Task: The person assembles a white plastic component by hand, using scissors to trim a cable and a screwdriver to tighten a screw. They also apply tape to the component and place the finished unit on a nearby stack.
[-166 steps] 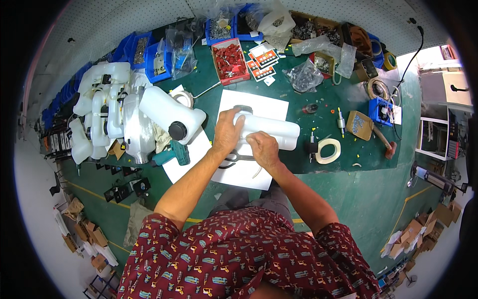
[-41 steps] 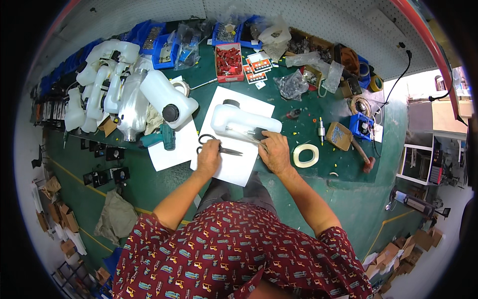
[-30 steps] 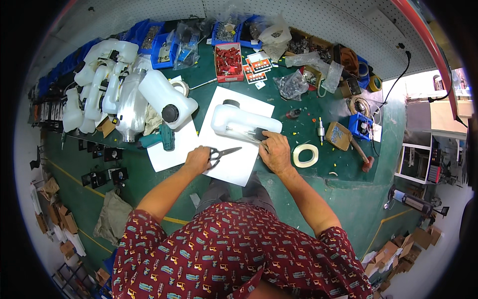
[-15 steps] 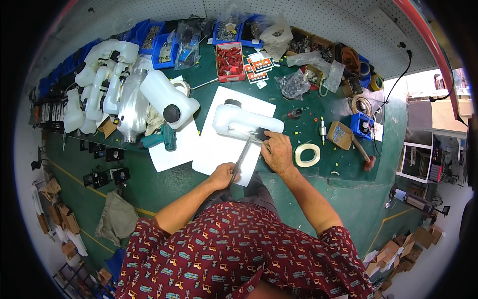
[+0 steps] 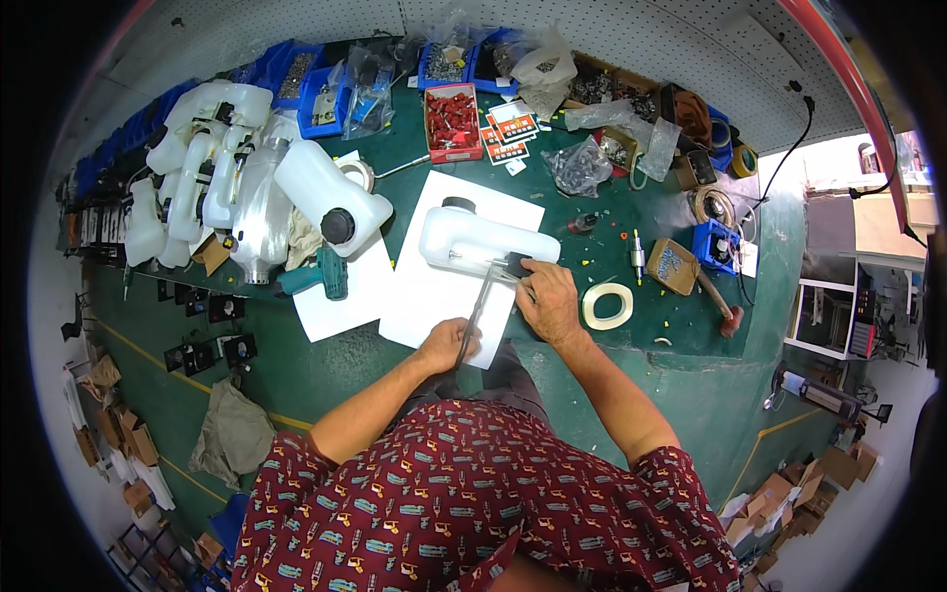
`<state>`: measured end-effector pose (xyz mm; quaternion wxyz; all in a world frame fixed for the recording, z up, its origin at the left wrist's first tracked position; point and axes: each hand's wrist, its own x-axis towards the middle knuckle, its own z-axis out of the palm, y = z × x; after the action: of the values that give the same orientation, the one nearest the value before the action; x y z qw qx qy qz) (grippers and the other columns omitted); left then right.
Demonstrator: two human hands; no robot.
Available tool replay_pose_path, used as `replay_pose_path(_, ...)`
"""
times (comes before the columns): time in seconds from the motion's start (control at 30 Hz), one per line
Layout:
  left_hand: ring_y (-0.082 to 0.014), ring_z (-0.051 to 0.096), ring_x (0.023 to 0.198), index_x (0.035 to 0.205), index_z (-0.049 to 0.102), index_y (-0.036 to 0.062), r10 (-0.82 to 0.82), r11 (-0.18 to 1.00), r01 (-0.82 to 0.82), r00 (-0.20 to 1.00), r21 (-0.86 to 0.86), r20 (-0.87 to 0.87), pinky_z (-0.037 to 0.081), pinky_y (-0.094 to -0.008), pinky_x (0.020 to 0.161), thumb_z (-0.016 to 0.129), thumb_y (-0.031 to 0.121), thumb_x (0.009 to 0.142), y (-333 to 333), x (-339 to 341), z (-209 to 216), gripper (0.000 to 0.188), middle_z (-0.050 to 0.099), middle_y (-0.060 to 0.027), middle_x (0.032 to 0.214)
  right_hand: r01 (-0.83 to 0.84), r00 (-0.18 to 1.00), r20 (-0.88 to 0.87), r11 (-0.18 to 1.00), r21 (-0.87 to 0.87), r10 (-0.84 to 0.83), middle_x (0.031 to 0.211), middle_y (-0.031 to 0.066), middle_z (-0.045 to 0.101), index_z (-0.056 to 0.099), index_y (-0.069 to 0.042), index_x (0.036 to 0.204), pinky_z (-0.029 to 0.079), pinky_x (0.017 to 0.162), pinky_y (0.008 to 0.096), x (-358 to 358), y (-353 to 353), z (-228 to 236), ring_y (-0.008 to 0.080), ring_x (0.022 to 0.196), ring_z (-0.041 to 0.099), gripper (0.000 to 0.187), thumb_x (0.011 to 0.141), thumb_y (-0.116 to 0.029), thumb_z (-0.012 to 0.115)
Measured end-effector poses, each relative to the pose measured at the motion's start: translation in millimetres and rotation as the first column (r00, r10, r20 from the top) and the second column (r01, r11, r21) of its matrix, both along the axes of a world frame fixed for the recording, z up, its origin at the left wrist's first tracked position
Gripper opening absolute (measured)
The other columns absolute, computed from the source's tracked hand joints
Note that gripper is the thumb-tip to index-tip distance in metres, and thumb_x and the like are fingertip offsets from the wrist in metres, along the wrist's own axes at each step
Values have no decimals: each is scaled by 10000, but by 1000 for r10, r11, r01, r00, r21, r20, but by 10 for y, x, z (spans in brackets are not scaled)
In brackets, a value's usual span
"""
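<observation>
On white paper sheets (image 5: 419,321) at the middle of the bench lies a white plastic tank (image 5: 483,237) with a black cap (image 5: 459,204). My right hand (image 5: 550,299) is closed at the tank's near right side, its fingertips pinching a small black fitting (image 5: 515,264). A thin metal rod (image 5: 468,256) runs left from that fitting along the tank. My left hand (image 5: 449,345) is closed around the lower end of a long, thin grey strip-like piece (image 5: 478,308). Its upper end reaches up beside the fitting; I cannot make out its exact kind.
Left of the paper are a larger white tank (image 5: 330,192), a teal power drill (image 5: 321,276) and piled tanks (image 5: 212,168). A tape roll (image 5: 607,307), a hammer (image 5: 728,318) and a cardboard box (image 5: 673,266) lie right. Behind stands a red parts box (image 5: 454,123).
Both hands keep their grips and have barely moved. The whole view has shifted very slightly, and the tank stays in place on the paper.
</observation>
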<state>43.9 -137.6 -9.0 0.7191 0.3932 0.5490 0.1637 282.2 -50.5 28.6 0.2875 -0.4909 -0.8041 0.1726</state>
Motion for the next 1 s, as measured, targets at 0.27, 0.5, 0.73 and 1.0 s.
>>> replay_pose_path(0.27, -86, 565, 672, 1129, 674, -45, -7, 999, 7, 1000, 45, 2, 448, -252, 588, 658, 75, 907, 11, -13, -104, 253, 634, 2, 790, 19, 1000, -5, 997, -71, -19, 1157, 142, 725, 677, -35, 883, 469, 951, 462, -19, 35, 61, 331, 1098, 659, 197, 770, -152, 789)
replay_pose_path(0.5, -75, 526, 630, 1116, 630, -23, 18, 997, -25, 994, 69, 105, 403, -253, 550, 631, 39, 962, -11, -62, -206, 166, 599, 8, 734, 206, 971, 193, 905, -372, -141, 1169, 122, 638, 764, -36, 995, 435, 973, 494, -401, 130, 426, 344, 1168, 551, 481, 807, -478, 795)
replay_pose_path(0.73, -52, 507, 642, 1097, 653, -11, -7, 991, 9, 1000, 131, -9, 402, -227, 584, 628, 28, 982, 26, -103, -235, 124, 580, 43, 732, 206, 978, 157, 724, -658, -136, 1261, 179, 602, 791, -42, 1048, 436, 1074, 462, -389, 294, 537, 367, 1256, 515, 577, 879, -590, 732)
replay_pose_path(1.0, -58, 509, 633, 1081, 630, -5, -37, 975, 33, 999, 220, 17, 400, -235, 587, 616, 31, 998, 33, -190, -542, 92, 574, 40, 715, 82, 995, 100, 736, -672, -19, 1242, 152, 595, 815, -104, 988, 445, 1031, 476, -207, 402, 231, 373, 1238, 502, 376, 874, -457, 754)
